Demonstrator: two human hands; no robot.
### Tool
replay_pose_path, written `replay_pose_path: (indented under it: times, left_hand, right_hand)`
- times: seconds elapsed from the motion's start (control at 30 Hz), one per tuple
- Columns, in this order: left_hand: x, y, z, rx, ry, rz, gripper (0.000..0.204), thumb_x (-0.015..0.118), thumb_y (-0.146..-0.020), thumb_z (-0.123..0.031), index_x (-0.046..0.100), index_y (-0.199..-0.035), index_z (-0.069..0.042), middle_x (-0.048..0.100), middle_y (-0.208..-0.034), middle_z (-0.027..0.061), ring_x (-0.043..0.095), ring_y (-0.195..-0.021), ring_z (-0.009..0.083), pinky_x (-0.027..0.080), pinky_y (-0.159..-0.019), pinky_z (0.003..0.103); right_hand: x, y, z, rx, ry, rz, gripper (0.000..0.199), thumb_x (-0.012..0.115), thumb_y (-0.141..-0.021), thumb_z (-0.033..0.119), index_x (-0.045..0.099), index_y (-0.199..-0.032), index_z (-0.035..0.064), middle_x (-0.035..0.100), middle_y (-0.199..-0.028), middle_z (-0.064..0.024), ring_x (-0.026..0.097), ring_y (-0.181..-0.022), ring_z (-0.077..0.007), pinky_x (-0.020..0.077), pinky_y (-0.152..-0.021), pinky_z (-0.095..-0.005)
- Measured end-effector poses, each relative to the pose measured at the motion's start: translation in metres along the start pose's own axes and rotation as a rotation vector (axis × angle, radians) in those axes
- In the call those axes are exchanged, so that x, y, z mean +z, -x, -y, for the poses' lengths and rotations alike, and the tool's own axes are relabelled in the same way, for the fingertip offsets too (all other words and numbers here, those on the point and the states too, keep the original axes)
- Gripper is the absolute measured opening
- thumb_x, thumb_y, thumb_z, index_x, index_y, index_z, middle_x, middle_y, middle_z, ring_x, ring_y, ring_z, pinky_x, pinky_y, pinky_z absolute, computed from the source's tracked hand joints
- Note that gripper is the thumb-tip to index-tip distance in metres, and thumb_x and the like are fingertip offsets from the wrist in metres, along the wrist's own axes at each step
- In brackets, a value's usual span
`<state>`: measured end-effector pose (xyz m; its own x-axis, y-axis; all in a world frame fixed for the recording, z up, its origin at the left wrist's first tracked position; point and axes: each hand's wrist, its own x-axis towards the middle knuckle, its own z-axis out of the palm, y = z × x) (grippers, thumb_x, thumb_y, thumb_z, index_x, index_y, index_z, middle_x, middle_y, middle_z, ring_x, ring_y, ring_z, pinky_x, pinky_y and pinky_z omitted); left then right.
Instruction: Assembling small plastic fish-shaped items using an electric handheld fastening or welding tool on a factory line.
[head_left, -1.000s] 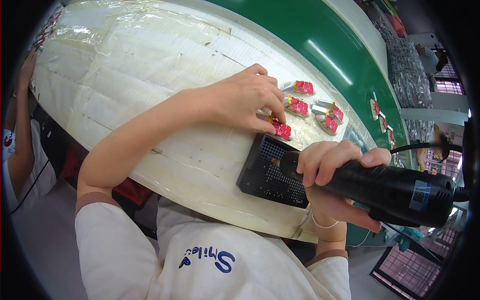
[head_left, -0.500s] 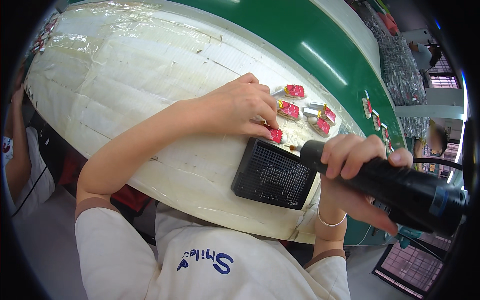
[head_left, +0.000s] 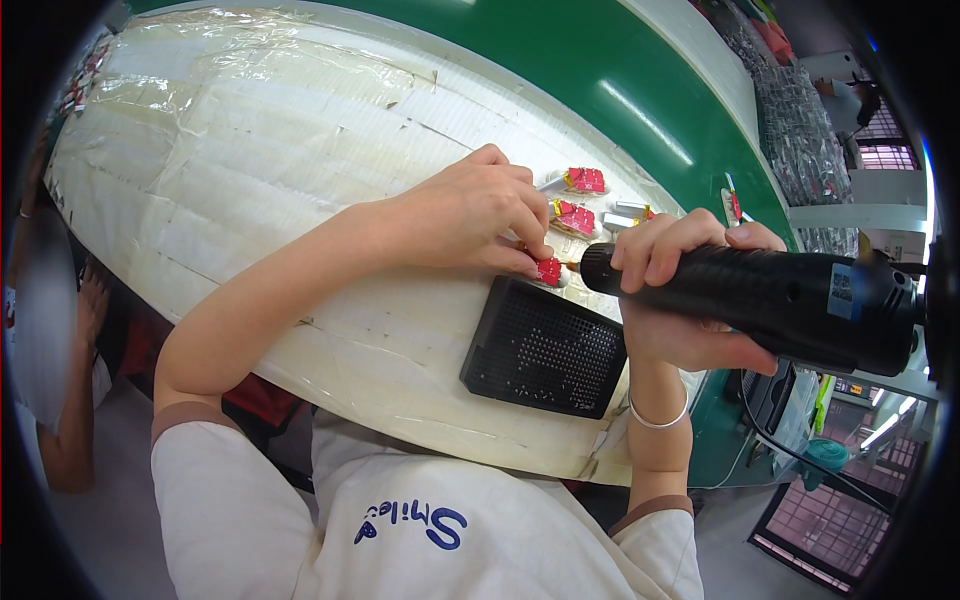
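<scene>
Right, far left a second person's arm [head_left: 75,400] hangs off the bench edge, blurred. Bench [head_left: 250,180] is white, wrapped in taped film, green belt [head_left: 560,90] behind it. My left hand [head_left: 470,215] lies on the bench, fingertips pinched closed on a small red part [head_left: 548,270]. Black perforated tray [head_left: 545,350] sits just below that part, near the bench front edge. Two more red parts [head_left: 578,200] lie just beyond the fingers. My right hand [head_left: 680,290] has its grip wrapped closed round a black electric screwdriver [head_left: 770,300]; the tip points left and meets the held red part. Cable runs down off its rear end, right of the bench.
</scene>
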<state>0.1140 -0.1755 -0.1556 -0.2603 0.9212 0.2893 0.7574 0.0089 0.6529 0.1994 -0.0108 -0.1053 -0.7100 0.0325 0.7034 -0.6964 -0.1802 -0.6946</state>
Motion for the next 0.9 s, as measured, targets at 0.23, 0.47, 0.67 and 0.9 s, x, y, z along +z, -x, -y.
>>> replay_pose_path:
  times: [0.23,0.47,0.67,0.9]
  left_hand:
    - [0.002,-0.001,0.000,0.011,0.003,-0.011,0.016,0.068,-0.076,-0.025,0.070,-0.087,-0.014,0.061,-0.086,-0.0008,0.052,-0.088,0.0138,0.032,-0.087,0.031]
    - [-0.015,-0.002,-0.003,0.054,-0.092,0.061,0.018,0.068,-0.075,-0.022,0.068,-0.091,-0.014,0.057,-0.088,0.0005,0.052,-0.091,0.0155,0.032,-0.088,0.032]
    - [-0.007,-0.009,0.002,0.001,-0.208,-0.233,0.027,0.068,-0.073,-0.020,0.064,-0.098,-0.012,0.059,-0.094,0.0018,0.052,-0.097,0.0172,0.033,-0.090,0.034]
    - [0.010,-0.011,0.003,0.018,-0.383,-0.212,0.028,0.069,-0.072,-0.020,0.062,-0.098,-0.013,0.060,-0.093,-0.0016,0.053,-0.094,0.0146,0.035,-0.089,0.034]
  right_hand:
    - [0.002,0.000,-0.003,-0.001,-0.062,-0.017,0.092,0.040,-0.058,0.083,0.032,-0.109,0.0073,0.049,-0.063,-0.0114,0.050,-0.047,-0.0205,0.0467,-0.044,-0.0306]
    - [0.010,0.002,0.018,-0.014,0.021,-0.043,0.092,0.043,-0.060,0.083,0.033,-0.114,0.0098,0.047,-0.064,-0.0083,0.049,-0.048,-0.0190,0.0442,-0.046,-0.0305]
    - [0.019,0.023,0.041,0.099,-0.036,0.043,0.084,0.045,-0.061,0.082,0.032,-0.108,0.0132,0.046,-0.063,-0.0055,0.050,-0.047,-0.0168,0.0437,-0.046,-0.0297]
    - [0.019,0.026,0.041,0.240,-0.193,-0.023,0.080,0.064,-0.060,0.067,0.034,-0.106,0.0084,0.054,-0.070,-0.0151,0.053,-0.056,-0.0265,0.0458,-0.055,-0.0391]
